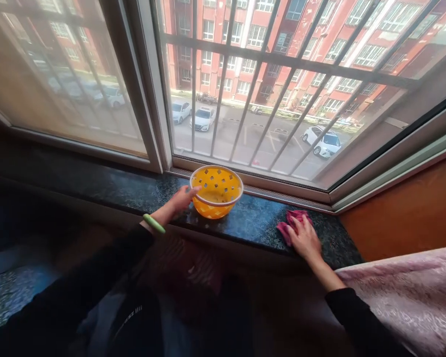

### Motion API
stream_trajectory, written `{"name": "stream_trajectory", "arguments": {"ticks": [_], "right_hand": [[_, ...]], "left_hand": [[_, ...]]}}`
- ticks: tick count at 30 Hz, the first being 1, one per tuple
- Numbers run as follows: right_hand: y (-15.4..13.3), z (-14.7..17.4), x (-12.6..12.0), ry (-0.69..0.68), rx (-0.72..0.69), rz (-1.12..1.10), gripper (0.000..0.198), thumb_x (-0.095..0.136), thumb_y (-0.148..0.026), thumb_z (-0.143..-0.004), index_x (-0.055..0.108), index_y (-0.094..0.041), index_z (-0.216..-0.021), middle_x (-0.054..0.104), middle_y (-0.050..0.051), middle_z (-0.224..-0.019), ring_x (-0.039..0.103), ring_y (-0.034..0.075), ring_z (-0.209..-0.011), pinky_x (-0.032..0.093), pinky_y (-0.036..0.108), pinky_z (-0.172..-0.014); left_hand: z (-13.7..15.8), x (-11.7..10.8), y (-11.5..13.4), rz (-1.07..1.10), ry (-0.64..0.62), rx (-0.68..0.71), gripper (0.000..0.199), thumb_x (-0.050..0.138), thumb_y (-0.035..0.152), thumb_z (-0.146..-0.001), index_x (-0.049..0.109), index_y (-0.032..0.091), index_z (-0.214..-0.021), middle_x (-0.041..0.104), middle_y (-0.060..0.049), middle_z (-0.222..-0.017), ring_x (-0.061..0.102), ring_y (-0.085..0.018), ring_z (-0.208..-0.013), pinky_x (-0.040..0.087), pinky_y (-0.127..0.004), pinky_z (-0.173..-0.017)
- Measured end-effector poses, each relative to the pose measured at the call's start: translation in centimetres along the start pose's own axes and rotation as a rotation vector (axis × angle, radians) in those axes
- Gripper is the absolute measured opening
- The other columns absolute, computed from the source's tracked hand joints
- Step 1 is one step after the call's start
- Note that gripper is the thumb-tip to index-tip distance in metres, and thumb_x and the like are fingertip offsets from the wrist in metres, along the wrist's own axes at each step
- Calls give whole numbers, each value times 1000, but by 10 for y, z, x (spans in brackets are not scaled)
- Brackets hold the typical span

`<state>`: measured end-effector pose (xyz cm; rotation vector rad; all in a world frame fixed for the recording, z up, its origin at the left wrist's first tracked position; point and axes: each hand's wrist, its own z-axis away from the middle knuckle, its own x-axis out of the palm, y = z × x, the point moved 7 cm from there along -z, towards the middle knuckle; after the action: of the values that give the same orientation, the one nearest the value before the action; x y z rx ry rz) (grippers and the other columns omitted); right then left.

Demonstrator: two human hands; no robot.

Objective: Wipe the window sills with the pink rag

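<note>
A yellow plastic basket (213,210) with a white rim and diamond-shaped holes is at the window on a dark stone sill (250,223). My left hand (183,198), with a green bangle (154,223) on its wrist, grips the basket's left side, thumb over the rim. Further right, a dark pink cloth (299,215) lies bunched on the sill. Over it rests my right hand (305,239), fingers pressing the cloth against the stone. Part of the cloth is hidden under the fingers.
Behind the sill stands a sliding window frame (290,186) with metal bars (245,116) outside. A brown wooden panel (405,208) bounds the right end. Pink patterned fabric (412,292) hangs at the lower right. The sill's front edge drops into shadow.
</note>
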<state>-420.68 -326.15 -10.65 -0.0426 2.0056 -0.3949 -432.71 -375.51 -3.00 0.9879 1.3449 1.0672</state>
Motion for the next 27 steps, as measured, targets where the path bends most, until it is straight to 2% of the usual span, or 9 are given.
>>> {"name": "stream_trajectory", "arguments": {"ticks": [4, 7, 10, 16, 18, 20, 22, 25, 27], "right_hand": [[-192, 19, 39, -123, -343, -146, 68, 65, -64, -90, 63, -22, -143, 41, 16, -163, 42, 37, -148, 40, 56, -120], [-263, 23, 53, -209, -424, -182, 75, 63, -65, -91, 54, -20, -151, 35, 15, -166, 36, 35, -153, 34, 53, -124], [-233, 26, 44, -225, -428, -178, 63, 51, -60, -99, 58, -18, -147, 40, 13, -164, 38, 31, -152, 33, 49, -125], [-67, 29, 12, -113, -46, 15, 74, 43, -68, -96, 59, -12, -142, 38, 21, -163, 34, 37, -153, 33, 54, -123], [-68, 23, 19, -127, 56, 71, 85, 54, -72, -89, 55, -8, -145, 33, 25, -164, 32, 40, -153, 31, 57, -123], [-121, 12, 39, -187, -17, 44, 89, 62, -69, -86, 52, -7, -148, 31, 26, -165, 30, 41, -154, 29, 56, -124], [-209, 3, 63, -243, -207, -65, 79, 63, -61, -89, 53, -11, -149, 32, 22, -166, 31, 37, -154, 28, 53, -126], [-336, 3, 90, -298, -426, -228, 63, 60, -47, -94, 56, -13, -147, 37, 19, -164, 34, 34, -153, 29, 53, -126], [-388, 12, 98, -347, -568, -314, 55, 56, -40, -97, 57, -17, -147, 40, 14, -164, 37, 30, -152, 30, 51, -126]], "left_hand": [[11, 2, -1, 181, -139, -345, 43, 81, 52, -71, 71, 17, -94, 68, -8, -81, 63, -25, -79, 51, -35, -70], [34, -20, 4, 362, -61, -451, 43, 76, 54, -74, 69, 18, -97, 65, -7, -83, 61, -23, -79, 54, -38, -72], [71, -58, 4, 453, -7, -453, 47, 66, 59, -81, 67, 19, -104, 67, -9, -90, 62, -23, -78, 58, -41, -71], [184, -138, -45, 527, 210, -350, 67, 79, 52, -73, 63, 23, -131, 67, -12, -133, 67, -29, -110, 61, -34, -71], [215, -142, -72, 472, 265, -389, 71, 80, 55, -71, 63, 23, -132, 67, -12, -135, 65, -31, -117, 60, -32, -71], [233, -134, -96, 408, 316, -438, 74, 82, 56, -68, 63, 25, -132, 68, -10, -131, 66, -30, -116, 58, -29, -69], [239, -121, -112, 380, 353, -475, 75, 82, 56, -67, 62, 24, -132, 70, -10, -126, 68, -28, -110, 57, -28, -68], [236, -108, -120, 387, 388, -491, 76, 81, 58, -67, 61, 23, -131, 71, -10, -120, 70, -27, -104, 56, -28, -69], [232, -111, -116, 409, 382, -462, 77, 80, 59, -69, 60, 23, -134, 70, -10, -123, 69, -28, -109, 57, -30, -73]]}}
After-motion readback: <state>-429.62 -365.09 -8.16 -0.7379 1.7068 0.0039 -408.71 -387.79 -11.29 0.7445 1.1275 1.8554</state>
